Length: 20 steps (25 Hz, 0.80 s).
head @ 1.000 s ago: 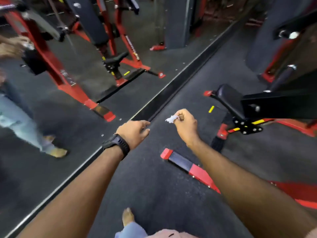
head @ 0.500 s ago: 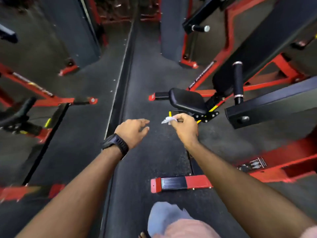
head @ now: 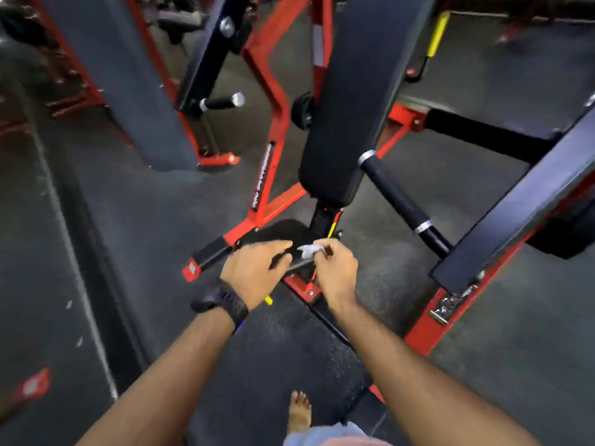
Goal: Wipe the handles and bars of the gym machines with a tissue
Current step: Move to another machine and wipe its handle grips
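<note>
Two bare hands out over the near edge of the black seat (head: 273,231). Pinches a small white tissue (head: 308,251) between thumb and fingertips of the right hand (head: 338,268), right above that seat edge. Holds the left hand (head: 254,272), dark watch (head: 231,305) on its wrist, just left of the tissue, fingers loose and a bit bent, gripping nothing. Shows a long black back pad (head: 354,107) rising behind the seat, a black handle (head: 394,194) with silver rings to the seat's right, a red frame (head: 283,117) to its left. Rests one bare foot (head: 299,410) on the dark floor (head: 161,220), well on the near side of the seat.
</note>
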Available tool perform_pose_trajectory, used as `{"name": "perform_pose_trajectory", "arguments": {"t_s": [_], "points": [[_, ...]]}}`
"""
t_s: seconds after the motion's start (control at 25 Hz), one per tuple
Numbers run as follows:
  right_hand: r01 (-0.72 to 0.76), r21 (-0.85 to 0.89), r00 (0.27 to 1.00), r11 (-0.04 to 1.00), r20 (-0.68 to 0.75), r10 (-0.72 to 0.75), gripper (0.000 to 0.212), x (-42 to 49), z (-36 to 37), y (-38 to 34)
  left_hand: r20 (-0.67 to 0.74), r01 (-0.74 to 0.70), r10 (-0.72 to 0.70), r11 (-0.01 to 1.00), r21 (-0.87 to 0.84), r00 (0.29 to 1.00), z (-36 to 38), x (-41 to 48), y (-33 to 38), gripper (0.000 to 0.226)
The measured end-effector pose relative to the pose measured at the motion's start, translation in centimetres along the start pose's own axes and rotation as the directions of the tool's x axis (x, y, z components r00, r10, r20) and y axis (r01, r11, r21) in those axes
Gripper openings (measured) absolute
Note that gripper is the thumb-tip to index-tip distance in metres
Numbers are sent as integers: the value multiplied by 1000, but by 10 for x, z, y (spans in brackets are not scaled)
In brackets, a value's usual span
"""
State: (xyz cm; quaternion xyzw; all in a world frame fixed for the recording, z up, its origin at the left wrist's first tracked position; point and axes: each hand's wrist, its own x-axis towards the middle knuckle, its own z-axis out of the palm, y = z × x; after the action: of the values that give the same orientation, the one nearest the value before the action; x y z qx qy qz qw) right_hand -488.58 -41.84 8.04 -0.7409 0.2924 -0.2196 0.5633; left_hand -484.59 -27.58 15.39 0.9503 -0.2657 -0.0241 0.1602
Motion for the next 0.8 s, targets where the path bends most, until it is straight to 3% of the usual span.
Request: {"name": "perform_pose_trajectory", "arguments": {"t_s": [0.12,0.32,0.52,0.68,0.8], "points": [[-49,39,970,998,-237,57,30,39,4,-21,16,-182,183,983,-9,983,-17,76,-4,33],[77,86,789,993,-615,-8,12,90,-4,-47,-9,-502,503,863,-58,865,-16,189,27,36],[129,21,570,991,-820,-56,18,126,11,-55,-34,-720,725,676,-158,688,14,281,40,42],[44,-21,370,999,-928,-36,16,168,28,-54,19,-836,867,486,-253,498,27,332,53,43],[-93,-186,351,978,-926,-143,17,183,32,-53,75,-883,927,372,-286,366,40,352,63,40]]}}
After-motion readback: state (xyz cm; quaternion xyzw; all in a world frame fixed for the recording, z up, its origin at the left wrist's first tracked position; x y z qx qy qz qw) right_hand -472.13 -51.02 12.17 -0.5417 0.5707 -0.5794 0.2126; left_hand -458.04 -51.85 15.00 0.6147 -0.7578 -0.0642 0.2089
